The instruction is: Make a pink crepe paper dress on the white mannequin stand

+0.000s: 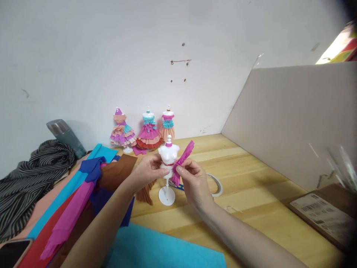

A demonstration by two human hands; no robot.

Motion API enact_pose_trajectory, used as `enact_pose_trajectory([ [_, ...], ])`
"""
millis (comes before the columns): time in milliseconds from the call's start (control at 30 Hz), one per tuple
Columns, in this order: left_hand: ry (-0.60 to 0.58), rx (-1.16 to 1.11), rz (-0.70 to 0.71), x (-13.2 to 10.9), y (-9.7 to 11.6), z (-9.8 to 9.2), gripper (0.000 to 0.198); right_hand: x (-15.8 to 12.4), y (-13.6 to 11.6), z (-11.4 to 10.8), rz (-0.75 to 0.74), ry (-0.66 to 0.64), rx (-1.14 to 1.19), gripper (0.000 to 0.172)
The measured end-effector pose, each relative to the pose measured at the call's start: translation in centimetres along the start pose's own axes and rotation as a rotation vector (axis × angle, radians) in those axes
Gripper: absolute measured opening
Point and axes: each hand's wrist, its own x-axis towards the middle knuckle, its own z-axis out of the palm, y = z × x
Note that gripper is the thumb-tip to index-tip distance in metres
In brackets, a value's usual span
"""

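Observation:
A small white mannequin [169, 153] stands upright on a round white base, with a magenta band at its neck and a thin red band at its waist. My left hand [149, 169] is closed around the mannequin's side at the waist. Between the thumb and fingers of my right hand [193, 178] is a gathered magenta crepe paper strip [186, 152], its lower part against the mannequin's right side. Just behind my right hand lies a roll of white tape [219, 185]. A pleated brown paper piece [145, 194] rests left of the base.
Three dressed mannequins [150, 136] line the wall. Coloured crepe paper [64, 208], a striped cloth [36, 178], a bottle [67, 137] and a phone [15, 253] are at left. A blue sheet [167, 249] lies in front. A labelled cardboard box [320, 212] is at right, near a partition [292, 123].

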Motion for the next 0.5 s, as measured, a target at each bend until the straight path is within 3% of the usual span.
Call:
enact_pose_trajectory([
  [400,0.006,0.031,-0.004,0.01,0.73,0.44,0.027,0.52,-0.59,-0.41,-0.018,-0.081,-0.131,0.018],
  [500,0.008,0.021,-0.011,-0.02,0.92,0.55,0.025,0.36,-0.88,-0.39,-0.081,-0.076,-0.220,0.016],
])
